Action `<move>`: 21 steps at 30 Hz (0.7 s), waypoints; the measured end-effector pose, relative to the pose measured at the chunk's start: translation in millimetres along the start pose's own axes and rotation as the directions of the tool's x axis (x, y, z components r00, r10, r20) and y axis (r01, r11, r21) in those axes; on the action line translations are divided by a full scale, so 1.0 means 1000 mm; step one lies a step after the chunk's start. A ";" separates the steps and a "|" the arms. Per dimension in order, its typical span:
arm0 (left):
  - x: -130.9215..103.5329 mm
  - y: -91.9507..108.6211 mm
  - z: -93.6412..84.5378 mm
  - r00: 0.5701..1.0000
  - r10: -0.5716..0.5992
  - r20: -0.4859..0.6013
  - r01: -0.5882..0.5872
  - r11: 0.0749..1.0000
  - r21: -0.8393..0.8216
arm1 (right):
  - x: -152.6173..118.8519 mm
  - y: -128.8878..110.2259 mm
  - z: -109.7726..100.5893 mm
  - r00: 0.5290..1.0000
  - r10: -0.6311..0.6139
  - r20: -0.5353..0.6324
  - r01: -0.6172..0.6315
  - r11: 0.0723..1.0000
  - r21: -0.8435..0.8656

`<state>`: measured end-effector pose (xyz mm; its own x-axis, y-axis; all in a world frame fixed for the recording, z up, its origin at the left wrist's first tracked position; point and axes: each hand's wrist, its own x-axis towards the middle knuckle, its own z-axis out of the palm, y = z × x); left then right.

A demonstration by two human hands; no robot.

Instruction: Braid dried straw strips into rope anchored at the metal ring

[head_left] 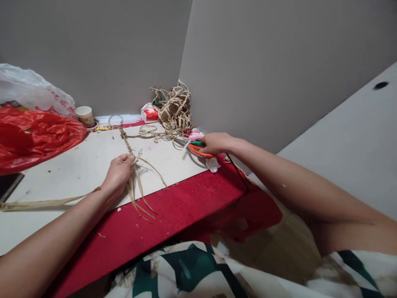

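My left hand is closed in a pinch around the braided straw cord, at the point where the braid parts into several loose strands. Those strands fan out toward the table's front edge. My right hand reaches to the right end of the table, its fingers curled on the orange-handled scissors. A green handle shows beside the orange loop, partly under my fingers. Behind both hands, the cord runs back to a heap of braided straw rope in the corner.
A red plastic bag and a white bag lie at the left. A paper cup, a metal ring and a tissue pack stand along the wall. One loose straw strip lies near my left forearm.
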<state>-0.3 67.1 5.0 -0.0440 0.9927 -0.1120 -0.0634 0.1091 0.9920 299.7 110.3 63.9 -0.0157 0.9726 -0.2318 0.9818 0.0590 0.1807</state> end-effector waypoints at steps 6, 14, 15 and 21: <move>0.002 -0.003 -0.002 1.000 0.022 0.021 -0.022 1.000 -0.001 | 0.004 0.016 -0.031 0.931 -0.291 0.222 0.109 0.798 0.592; 0.004 -0.007 -0.003 1.000 0.028 0.006 -0.028 0.999 -0.027 | -0.018 0.020 -0.008 0.869 -0.385 0.312 0.058 0.704 0.708; 0.004 -0.007 -0.003 1.000 0.029 0.006 -0.028 0.999 -0.029 | -0.022 0.020 -0.007 0.875 -0.369 0.313 0.069 0.735 0.674; 0.006 -0.009 -0.003 0.999 0.036 0.007 -0.036 0.999 0.016 | -0.051 0.033 -0.023 0.936 -0.255 0.244 0.164 0.926 0.340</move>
<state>-3.2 71.8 -4.4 -0.0395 0.9964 -0.0754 -0.0454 0.0736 0.9963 328.4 67.7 104.2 -0.2190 0.8403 -0.4959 0.9710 0.1377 -0.1954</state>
